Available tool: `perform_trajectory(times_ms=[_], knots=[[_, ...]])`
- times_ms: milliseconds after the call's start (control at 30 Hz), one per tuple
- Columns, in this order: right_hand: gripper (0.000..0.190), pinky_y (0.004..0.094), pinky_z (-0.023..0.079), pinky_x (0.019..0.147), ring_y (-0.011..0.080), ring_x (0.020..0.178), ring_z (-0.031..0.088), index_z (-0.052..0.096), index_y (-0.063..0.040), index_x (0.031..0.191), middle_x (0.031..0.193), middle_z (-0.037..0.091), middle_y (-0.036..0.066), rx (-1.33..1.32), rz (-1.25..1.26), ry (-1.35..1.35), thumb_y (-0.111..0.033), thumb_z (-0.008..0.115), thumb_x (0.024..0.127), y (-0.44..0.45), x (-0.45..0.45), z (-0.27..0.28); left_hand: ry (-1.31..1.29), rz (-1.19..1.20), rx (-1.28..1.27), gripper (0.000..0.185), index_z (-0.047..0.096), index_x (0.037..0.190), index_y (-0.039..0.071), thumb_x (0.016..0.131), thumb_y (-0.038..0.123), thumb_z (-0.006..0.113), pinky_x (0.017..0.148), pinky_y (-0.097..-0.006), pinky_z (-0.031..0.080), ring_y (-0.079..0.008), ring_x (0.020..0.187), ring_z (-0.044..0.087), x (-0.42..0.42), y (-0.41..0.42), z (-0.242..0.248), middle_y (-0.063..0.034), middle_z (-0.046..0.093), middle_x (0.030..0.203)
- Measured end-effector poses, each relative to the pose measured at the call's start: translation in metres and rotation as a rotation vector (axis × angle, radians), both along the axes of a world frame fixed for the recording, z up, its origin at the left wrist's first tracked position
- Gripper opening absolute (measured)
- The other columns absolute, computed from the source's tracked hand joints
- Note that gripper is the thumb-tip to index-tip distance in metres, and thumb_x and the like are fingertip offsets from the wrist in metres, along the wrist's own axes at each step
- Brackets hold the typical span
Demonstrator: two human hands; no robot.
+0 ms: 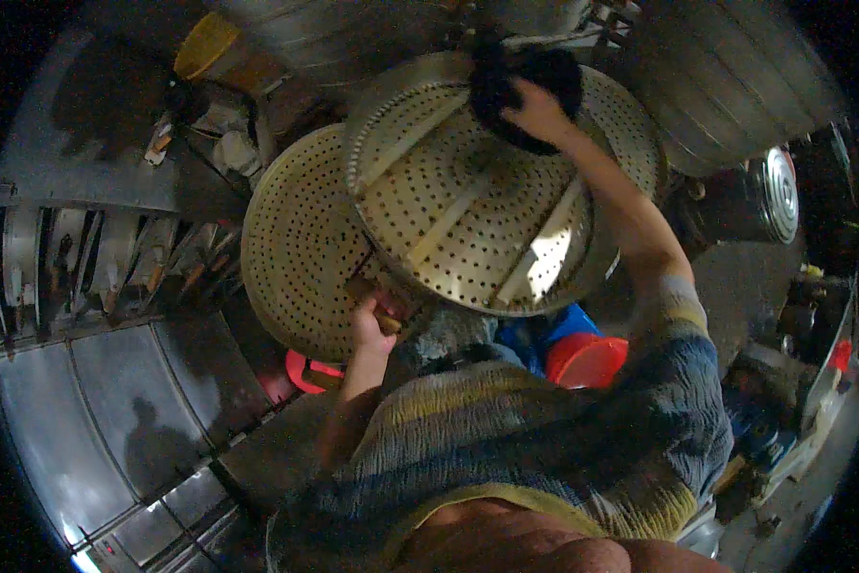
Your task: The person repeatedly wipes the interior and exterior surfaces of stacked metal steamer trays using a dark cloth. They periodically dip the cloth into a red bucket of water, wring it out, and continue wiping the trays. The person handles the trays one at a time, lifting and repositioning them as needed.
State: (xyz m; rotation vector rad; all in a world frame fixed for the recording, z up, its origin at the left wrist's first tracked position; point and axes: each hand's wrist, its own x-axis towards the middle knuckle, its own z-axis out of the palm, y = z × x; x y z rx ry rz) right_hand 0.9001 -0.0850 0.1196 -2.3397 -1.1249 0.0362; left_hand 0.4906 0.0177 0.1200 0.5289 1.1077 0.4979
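My left hand (376,321) is closed around a short wooden handle (388,322) in front of a large round perforated metal tray (300,236). My right hand (537,114) lies on a dark round thing, perhaps a black cloth or pad (558,79), at the far rim of a second perforated metal tray (472,193). This second tray has flat metal strips across it and overlaps the first one's right side. Another perforated round surface (630,136) shows behind it. What the left hand's handle belongs to is unclear.
Below the trays are a red plastic basin (587,360) and a blue plastic thing (573,322). Stainless steel cabinets (128,401) run along the left. A yellow bucket (207,46) stands at the far left, and a lidded metal pot (781,195) at right. Large drums (738,79) stand behind.
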Motion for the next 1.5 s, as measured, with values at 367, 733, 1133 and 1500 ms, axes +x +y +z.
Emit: perform_trajectory(times_ms=[367, 733, 1133, 1500], knots=[[0.035, 0.0402, 0.050, 0.075, 0.0314, 0.085, 0.061, 0.063, -0.007, 0.100, 0.094, 0.063, 0.014, -0.039, 0.608, 0.116, -0.023, 0.064, 0.070, 0.055, -0.180, 0.022, 0.102, 0.030, -0.008, 0.020, 0.044, 0.063, 0.011, 0.080, 0.011, 0.055, 0.046, -0.0257, 0.031, -0.0132, 0.053, 0.040, 0.011, -0.006, 0.022, 0.0001, 0.039, 0.059], [0.050, 0.0387, 0.048, 0.081, 0.0308, 0.089, 0.059, 0.060, -0.008, 0.108, 0.097, 0.062, 0.015, -0.056, 0.273, 0.013, -0.017, 0.066, 0.059, 0.047, -0.107, -0.007, 0.077, 0.105, -0.175, 0.006, 0.046, 0.081, 0.010, 0.082, 0.011, 0.051, 0.047, -0.0271, 0.030, -0.0131, 0.054, 0.035, 0.012, -0.017, 0.049, -0.0014, 0.041, 0.062], [0.031, 0.0428, 0.050, 0.070, 0.0331, 0.084, 0.061, 0.064, -0.010, 0.099, 0.093, 0.063, 0.016, -0.344, 0.070, -0.012, -0.031, 0.054, 0.078, 0.137, 0.001, -0.024, -0.354, -0.375, 0.022, 0.010, 0.046, 0.078, 0.010, 0.079, 0.007, 0.055, 0.051, -0.0309, 0.037, -0.0159, 0.055, 0.043, 0.019, 0.008, 0.066, -0.0025, 0.044, 0.062], [0.044, 0.0423, 0.033, 0.100, 0.0347, 0.116, 0.042, 0.051, -0.007, 0.119, 0.127, 0.042, 0.020, -0.195, 0.564, -0.130, -0.015, 0.052, 0.076, -0.080, -0.131, -0.017, -0.366, -0.350, 0.164, 0.017, 0.046, 0.079, 0.011, 0.070, 0.000, 0.055, 0.046, -0.0292, 0.032, -0.0150, 0.051, 0.039, 0.039, 0.028, 0.062, -0.0027, 0.040, 0.060]])
